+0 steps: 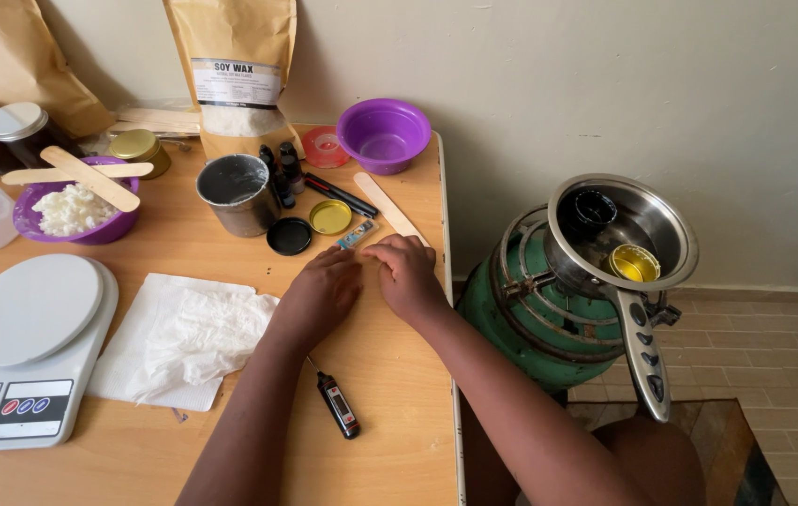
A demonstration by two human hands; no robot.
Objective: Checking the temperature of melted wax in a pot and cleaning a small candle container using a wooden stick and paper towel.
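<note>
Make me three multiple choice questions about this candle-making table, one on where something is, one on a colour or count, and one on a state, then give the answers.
1. Where does the black probe thermometer lie?
A. On the wooden table beside the left forearm
B. On the scale
C. In the pan

2. How many purple bowls are on the table?
A. One
B. Two
C. Four

3. How are the two hands placed?
A. Both lifted in the air
B. Both palm down on the table
C. One holding the pan handle

Answers:
1 A, it rests on bare wood just right of the left forearm.
2 B, one purple bowl of white flakes sits at the left, an empty purple bowl by the wall.
3 B, the left hand and right hand lie flat, side by side, near a small foil packet.
</note>
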